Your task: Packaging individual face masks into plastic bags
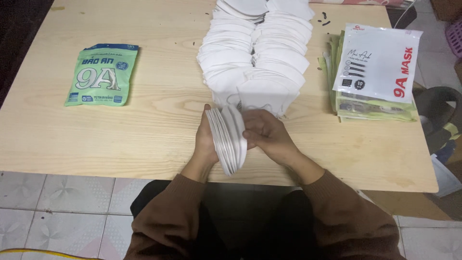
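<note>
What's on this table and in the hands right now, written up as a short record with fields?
surface: light wooden table
left hand: backs a small stack of white masks, held on edge
right hand: grips the stack's other side
behind hands: two long rows of white masks
far left: green packet, lying flat
right: pile of packets, a white packet on top
sleeves: brown

I sit at a pale wooden table [120, 135] with visible grain — under its near edge, a floor of light patterned tiles [62, 207], evenly lit.
</note>
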